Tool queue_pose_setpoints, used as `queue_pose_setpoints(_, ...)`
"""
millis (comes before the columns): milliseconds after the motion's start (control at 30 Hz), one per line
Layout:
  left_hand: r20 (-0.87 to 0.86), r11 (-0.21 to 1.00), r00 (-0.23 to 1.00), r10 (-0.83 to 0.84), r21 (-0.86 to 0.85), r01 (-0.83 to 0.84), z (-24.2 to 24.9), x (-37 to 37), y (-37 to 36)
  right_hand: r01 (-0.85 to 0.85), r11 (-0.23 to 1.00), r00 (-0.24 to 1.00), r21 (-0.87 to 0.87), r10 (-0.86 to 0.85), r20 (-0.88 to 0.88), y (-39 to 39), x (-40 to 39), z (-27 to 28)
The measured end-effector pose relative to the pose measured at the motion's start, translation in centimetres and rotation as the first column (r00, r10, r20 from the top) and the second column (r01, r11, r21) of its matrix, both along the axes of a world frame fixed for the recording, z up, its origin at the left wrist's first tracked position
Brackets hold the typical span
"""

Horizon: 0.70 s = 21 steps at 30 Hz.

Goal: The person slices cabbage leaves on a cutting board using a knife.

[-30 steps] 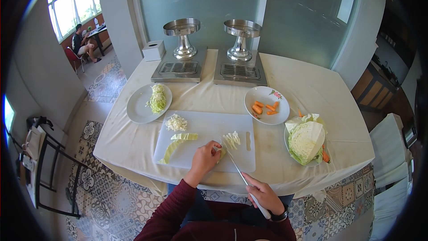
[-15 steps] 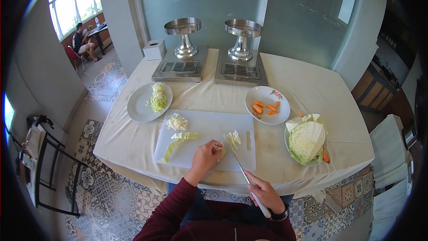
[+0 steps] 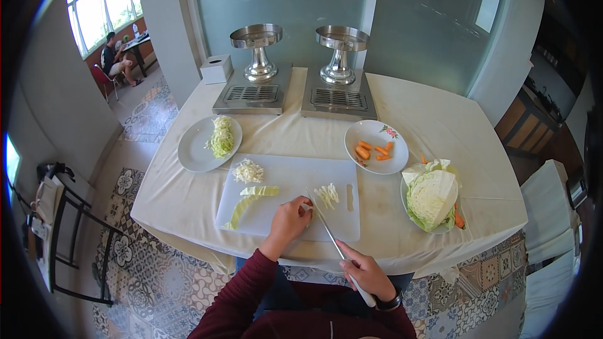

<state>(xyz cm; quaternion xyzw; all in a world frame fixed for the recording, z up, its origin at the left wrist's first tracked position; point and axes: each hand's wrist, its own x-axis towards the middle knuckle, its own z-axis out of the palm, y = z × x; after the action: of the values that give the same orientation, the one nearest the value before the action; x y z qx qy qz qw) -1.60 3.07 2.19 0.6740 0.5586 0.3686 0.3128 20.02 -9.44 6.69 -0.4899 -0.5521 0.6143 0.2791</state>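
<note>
My left hand (image 3: 291,222) is closed on a small cabbage piece, mostly hidden under the fingers, on the white cutting board (image 3: 295,172). My right hand (image 3: 367,272) grips a knife (image 3: 330,236), its blade slanting up and left with the tip beside my left fingers. Cut cabbage strips (image 3: 327,195) lie just right of the blade. At the board's upper left is a pile of shredded cabbage (image 3: 249,171), with curved cabbage leaf pieces (image 3: 240,209) below it.
Shredded cabbage lies on a left plate (image 3: 193,145). A flowered plate (image 3: 377,168) holds carrot pieces. A partly cut cabbage (image 3: 432,198) sits at the right with carrots. Two metal stands (image 3: 259,56) (image 3: 339,56) are behind. A person (image 3: 113,56) sits far left.
My right hand and the knife have shifted left, bringing the blade closer to my left fingers and away from the cut strips. My left hand stays in nearly the same place.
</note>
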Motion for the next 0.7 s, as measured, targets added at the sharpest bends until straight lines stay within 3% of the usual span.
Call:
queue_pose_setpoints(433,0.007,0.997,1.0,0.003,-0.072,-0.002,0.04,-0.04,0.05,0.011,1.0,1.0,0.021,-0.011,0.003,0.23,-0.58,-0.5)
queue_pose_setpoints(700,-0.021,1.0,1.0,0.005,-0.02,-0.005,-0.34,-0.01,0.07,0.004,0.998,0.999,0.063,-0.007,0.041,-0.18,-0.83,-0.58)
